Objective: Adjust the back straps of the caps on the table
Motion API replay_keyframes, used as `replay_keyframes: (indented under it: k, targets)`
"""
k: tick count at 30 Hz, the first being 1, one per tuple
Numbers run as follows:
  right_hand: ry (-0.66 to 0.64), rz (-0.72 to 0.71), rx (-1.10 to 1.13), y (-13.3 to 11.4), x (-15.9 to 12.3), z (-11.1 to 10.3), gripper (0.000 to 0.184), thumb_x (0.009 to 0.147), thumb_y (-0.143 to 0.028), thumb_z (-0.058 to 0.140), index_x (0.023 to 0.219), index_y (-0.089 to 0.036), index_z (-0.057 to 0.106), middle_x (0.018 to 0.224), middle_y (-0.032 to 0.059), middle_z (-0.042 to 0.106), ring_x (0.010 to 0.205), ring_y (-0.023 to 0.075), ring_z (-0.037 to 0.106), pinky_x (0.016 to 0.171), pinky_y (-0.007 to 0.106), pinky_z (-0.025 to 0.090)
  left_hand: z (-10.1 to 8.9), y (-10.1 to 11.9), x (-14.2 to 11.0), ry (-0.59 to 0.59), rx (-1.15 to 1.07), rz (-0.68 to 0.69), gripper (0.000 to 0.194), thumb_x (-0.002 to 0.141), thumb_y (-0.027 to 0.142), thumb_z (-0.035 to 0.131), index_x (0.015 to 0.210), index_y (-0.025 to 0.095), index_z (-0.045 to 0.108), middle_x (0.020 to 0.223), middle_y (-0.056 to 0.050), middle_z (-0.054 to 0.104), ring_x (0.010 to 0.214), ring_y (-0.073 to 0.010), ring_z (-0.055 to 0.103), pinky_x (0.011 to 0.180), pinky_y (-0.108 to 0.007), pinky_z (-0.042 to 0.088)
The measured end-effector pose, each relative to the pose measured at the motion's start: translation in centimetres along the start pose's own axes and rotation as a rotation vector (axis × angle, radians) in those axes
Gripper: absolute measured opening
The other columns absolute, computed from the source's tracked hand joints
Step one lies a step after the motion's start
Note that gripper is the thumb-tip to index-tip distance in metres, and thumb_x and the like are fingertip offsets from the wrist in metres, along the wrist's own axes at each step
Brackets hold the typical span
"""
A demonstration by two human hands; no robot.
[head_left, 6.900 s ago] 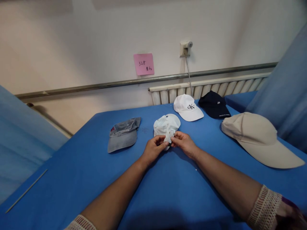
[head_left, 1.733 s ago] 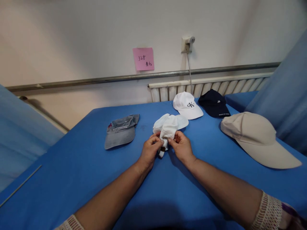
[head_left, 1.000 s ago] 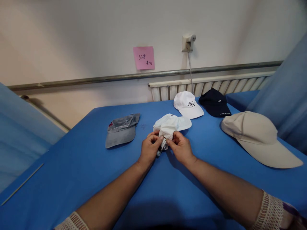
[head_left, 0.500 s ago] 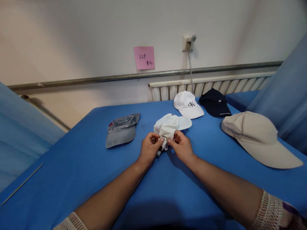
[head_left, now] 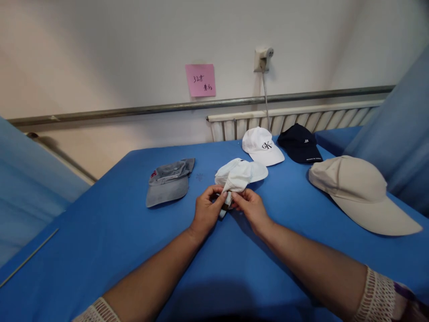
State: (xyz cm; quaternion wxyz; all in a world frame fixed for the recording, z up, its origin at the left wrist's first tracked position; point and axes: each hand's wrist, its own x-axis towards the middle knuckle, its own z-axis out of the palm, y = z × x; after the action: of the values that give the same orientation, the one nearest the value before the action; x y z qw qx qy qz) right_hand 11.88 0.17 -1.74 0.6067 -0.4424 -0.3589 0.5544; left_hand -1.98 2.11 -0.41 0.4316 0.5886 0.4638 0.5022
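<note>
A pale, almost white baseball cap (head_left: 237, 175) lies on the blue-covered table with its brim pointing right and its back strap toward me. My left hand (head_left: 208, 206) pinches the strap (head_left: 227, 202) from the left, thumb on top. From the right, my right hand (head_left: 250, 205) pinches the same strap close to its metal buckle. A dark brown patch shows on the strap between my thumbs, and a loose strap end hangs below. My fingers partly cover the buckle, so I cannot tell how the strap runs through it.
A grey cap (head_left: 170, 182) lies to the left. Behind stand a white cap with black letters (head_left: 262, 146) and a navy cap (head_left: 299, 144); a large beige cap (head_left: 360, 192) is at the right. A thin stick (head_left: 29, 258) lies at left. A radiator (head_left: 295, 117) lines the wall.
Since the earliest frame, the pale cap has turned so its brim shows at right. Over the last second my right fingers have shifted slightly on the strap, and the brown patch shows more.
</note>
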Motion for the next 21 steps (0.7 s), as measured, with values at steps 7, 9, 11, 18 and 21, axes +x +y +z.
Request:
replay_keyframes:
  k: [7,9,11,18,21]
  targets:
    - [-0.096,-0.086,0.159,-0.1,0.3,0.4,0.043,0.062,-0.036,0.082,0.099,-0.02,0.067,0.104,0.0069,0.073,0.095,0.0221,0.066,0.087,0.037,0.052,0.0,0.9,-0.4,-0.054,0.047,0.086,0.02,0.078,0.038,0.069,0.088,0.021,0.076,0.1,-0.005,0.073,0.096,-0.0213,0.065,0.091,-0.033,0.05]
    - [-0.122,-0.087,0.188,0.0,0.2,0.5,0.044,0.061,-0.035,0.082,0.1,-0.02,0.066,0.105,0.0072,0.072,0.099,0.0238,0.066,0.092,0.041,0.051,0.1,1.1,-0.4,-0.061,0.022,0.044,0.025,0.078,0.041,0.068,0.09,0.02,0.076,0.1,-0.006,0.073,0.096,-0.0228,0.065,0.092,-0.035,0.05]
    - [-0.119,-0.075,0.185,0.0,0.1,0.5,0.043,0.062,-0.035,0.082,0.099,-0.02,0.066,0.102,0.0068,0.073,0.096,0.0242,0.067,0.092,0.043,0.051,0.1,0.9,-0.3,-0.07,-0.015,-0.002,0.03,0.078,0.044,0.068,0.094,0.019,0.075,0.1,-0.007,0.074,0.095,-0.0232,0.066,0.091,-0.035,0.05]
    - [-0.118,-0.091,0.216,-0.6,-0.7,0.4,0.041,0.066,-0.028,0.079,0.105,-0.025,0.067,0.109,0.0047,0.072,0.102,0.0231,0.066,0.094,0.044,0.051,-0.5,-2.0,1.5,0.139,0.031,-0.049,0.041,0.076,0.039,0.07,0.11,0.017,0.066,0.111,-0.011,0.069,0.103,-0.0229,0.063,0.092,-0.036,0.049]
    - [-0.209,-0.087,0.23,-0.9,-1.0,0.2,0.041,0.067,-0.027,0.078,0.106,-0.027,0.068,0.114,0.0035,0.071,0.107,0.0236,0.065,0.099,0.045,0.048,-0.8,-3.1,2.2,0.196,0.048,-0.057,0.055,0.072,0.037,0.075,0.12,0.016,0.059,0.123,-0.014,0.063,0.109,-0.0237,0.061,0.09,-0.036,0.049]
